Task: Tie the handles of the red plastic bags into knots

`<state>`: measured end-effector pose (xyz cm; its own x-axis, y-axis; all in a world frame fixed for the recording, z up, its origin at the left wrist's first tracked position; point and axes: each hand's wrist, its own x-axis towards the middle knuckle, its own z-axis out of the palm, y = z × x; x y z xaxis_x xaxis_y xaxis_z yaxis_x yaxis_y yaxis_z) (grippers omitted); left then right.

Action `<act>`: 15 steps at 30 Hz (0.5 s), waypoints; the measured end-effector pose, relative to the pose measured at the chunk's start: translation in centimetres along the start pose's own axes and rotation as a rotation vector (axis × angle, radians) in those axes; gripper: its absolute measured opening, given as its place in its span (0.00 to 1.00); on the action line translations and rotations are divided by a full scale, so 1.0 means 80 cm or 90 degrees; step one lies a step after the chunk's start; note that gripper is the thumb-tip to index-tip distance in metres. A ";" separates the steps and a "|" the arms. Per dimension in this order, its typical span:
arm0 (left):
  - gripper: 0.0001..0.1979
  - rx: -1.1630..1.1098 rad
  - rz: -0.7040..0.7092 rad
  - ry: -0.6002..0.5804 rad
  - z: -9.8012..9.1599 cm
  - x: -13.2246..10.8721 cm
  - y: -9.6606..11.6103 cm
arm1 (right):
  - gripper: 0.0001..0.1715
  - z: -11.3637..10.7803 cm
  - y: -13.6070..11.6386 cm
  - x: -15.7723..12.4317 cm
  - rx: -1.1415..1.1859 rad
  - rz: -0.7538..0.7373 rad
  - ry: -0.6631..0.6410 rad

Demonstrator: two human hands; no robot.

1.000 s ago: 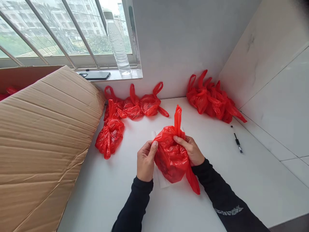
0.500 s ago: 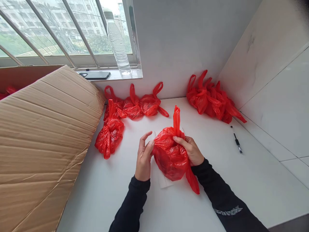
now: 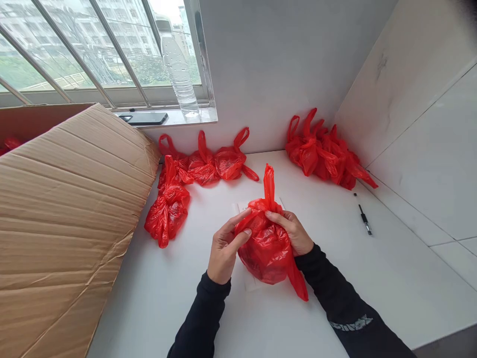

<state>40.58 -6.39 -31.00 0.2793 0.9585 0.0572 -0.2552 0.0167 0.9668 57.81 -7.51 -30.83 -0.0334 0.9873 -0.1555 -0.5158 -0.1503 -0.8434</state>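
A red plastic bag (image 3: 266, 253) with a rounded bulk inside is between my hands over the white table; its contents cannot be made out. One handle loop sticks up at the top, and another end hangs at the lower right. My right hand (image 3: 292, 231) grips the bag near its gathered neck, thumb in front. On the other side, my left hand (image 3: 227, 243) has its thumb and forefinger on the bag's left upper edge, pinching the film. Beneath the bag lies a white paper (image 3: 253, 284), mostly covered.
Several red bags (image 3: 210, 164) stand along the back wall, with one nearer bag (image 3: 167, 214) beside the cardboard box (image 3: 70, 209). More red bags (image 3: 328, 154) are heaped at the back right. An uncapped pen (image 3: 365, 221) lies right. A bottle (image 3: 179, 74) and a phone (image 3: 143, 118) rest on the sill.
My left hand's fingers have moved right onto the bag's upper left side and closed on the film. The right hand keeps its hold. The view has shifted slightly.
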 end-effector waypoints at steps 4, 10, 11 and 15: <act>0.22 0.005 -0.039 -0.087 0.002 0.000 0.009 | 0.14 -0.001 0.000 0.000 0.006 0.011 -0.006; 0.26 0.014 -0.012 -0.044 0.002 0.000 0.006 | 0.19 0.003 -0.004 0.000 0.013 -0.008 -0.040; 0.26 0.018 0.007 -0.012 0.001 0.000 0.004 | 0.22 0.003 -0.004 0.001 0.009 -0.018 -0.039; 0.28 0.011 0.092 0.109 0.001 0.003 0.000 | 0.31 0.002 -0.004 0.001 -0.099 -0.153 0.054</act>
<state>40.75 -6.18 -31.00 0.0788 0.9850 0.1533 -0.2647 -0.1276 0.9559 57.86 -7.35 -30.53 0.1484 0.9887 0.0215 -0.3626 0.0746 -0.9290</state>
